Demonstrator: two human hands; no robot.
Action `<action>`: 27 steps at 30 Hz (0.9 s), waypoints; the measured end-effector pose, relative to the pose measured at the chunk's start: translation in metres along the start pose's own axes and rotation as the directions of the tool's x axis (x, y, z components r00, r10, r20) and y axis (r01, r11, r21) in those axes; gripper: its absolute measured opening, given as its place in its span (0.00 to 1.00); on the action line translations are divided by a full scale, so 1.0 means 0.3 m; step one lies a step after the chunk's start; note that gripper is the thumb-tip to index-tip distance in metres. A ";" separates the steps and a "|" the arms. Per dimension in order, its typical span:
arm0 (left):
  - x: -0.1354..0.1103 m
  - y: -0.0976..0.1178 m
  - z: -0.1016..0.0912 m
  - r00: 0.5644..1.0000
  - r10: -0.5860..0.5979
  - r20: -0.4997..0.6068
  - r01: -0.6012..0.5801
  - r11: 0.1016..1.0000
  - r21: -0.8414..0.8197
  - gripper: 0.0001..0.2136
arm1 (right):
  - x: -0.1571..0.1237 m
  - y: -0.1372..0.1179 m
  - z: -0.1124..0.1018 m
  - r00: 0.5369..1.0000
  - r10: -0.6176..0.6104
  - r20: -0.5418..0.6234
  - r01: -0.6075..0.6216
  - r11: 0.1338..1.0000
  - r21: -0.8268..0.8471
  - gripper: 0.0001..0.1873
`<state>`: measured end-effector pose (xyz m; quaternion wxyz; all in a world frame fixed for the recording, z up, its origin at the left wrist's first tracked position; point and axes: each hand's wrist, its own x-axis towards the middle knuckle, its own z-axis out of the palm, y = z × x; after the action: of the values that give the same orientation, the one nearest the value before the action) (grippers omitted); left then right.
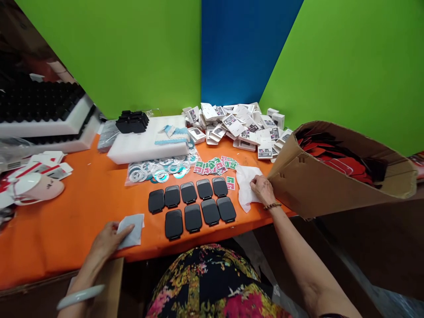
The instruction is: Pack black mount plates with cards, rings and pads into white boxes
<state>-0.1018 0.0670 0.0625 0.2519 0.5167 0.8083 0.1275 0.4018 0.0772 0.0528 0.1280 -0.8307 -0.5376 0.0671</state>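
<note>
My left hand (109,239) is at the table's front edge, thumb on top of a pale grey-blue square sheet (131,230) that it grips. My right hand (263,190) has its fingers closed on a crumpled white tissue or thin cloth (245,187) beside the carton. Between the hands, several flat black rounded-rectangle pieces (189,193) lie in two rows. One small pink and green printed card (230,183) lies beside the upper row, and a spread of similar cards (212,165) lies just behind it.
An open carton (298,181) of red and black pieces stands at the right. Behind are small white boxes (236,126), a foam block (145,148), bagged rings (162,172) and stacked black pieces (132,122). A white visor cap (36,187) and foam trays (49,126) sit left.
</note>
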 end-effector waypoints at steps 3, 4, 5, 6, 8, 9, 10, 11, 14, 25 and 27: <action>-0.013 0.006 0.002 0.997 -0.010 0.071 -0.006 0.977 0.215 0.26 | -0.017 -0.011 -0.015 0.999 0.008 -0.037 -0.008 1.000 0.004 0.07; -0.020 0.008 0.002 0.997 -0.009 0.077 -0.012 0.963 0.270 0.28 | -0.027 -0.014 -0.024 0.998 0.008 -0.061 -0.008 1.000 0.008 0.07; -0.029 0.011 0.001 0.998 -0.011 0.066 -0.010 0.948 0.317 0.30 | -0.038 -0.016 -0.034 0.995 0.005 -0.101 -0.003 1.000 0.020 0.07; -0.038 0.015 0.000 0.999 -0.012 0.035 -0.001 0.935 0.355 0.33 | -0.050 -0.017 -0.047 0.987 -0.004 -0.160 0.011 0.999 0.042 0.06; -0.055 0.026 -0.002 0.997 -0.006 -0.080 0.037 0.918 0.394 0.37 | -0.078 -0.018 -0.076 0.948 -0.031 -0.318 0.072 0.991 0.116 0.05; -0.063 0.036 -0.002 0.989 0.012 -0.144 0.045 0.921 0.388 0.38 | -0.093 -0.020 -0.093 0.913 -0.041 -0.405 0.116 0.980 0.162 0.04; -0.072 0.051 0.000 0.979 0.045 -0.197 0.029 0.932 0.361 0.38 | -0.108 -0.024 -0.110 0.874 -0.045 -0.484 0.162 0.966 0.204 0.04; -0.084 0.071 0.004 0.968 0.087 -0.235 -0.010 0.951 0.310 0.38 | -0.125 -0.031 -0.128 0.837 -0.041 -0.546 0.202 0.950 0.238 0.05; -0.139 0.171 0.033 0.959 0.190 -0.210 -0.192 0.981 0.010 0.34 | -0.185 -0.083 -0.177 0.765 -0.056 -0.642 0.313 0.903 0.295 0.05; -0.364 0.520 0.154 0.843 0.468 0.266 0.057 0.415 -0.908 0.25 | -0.457 -0.398 -0.125 0.736 -0.519 -0.435 0.675 0.513 0.530 0.06; -0.363 0.504 0.151 0.839 0.428 0.335 0.184 0.355 -0.917 0.23 | -0.467 -0.415 -0.105 0.740 -0.516 -0.432 0.668 0.487 0.563 0.07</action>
<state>0.0761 0.0323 0.1250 0.6964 0.3578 0.4469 0.4328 0.2426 -0.0063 0.1149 0.4957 -0.4847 -0.7094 0.1269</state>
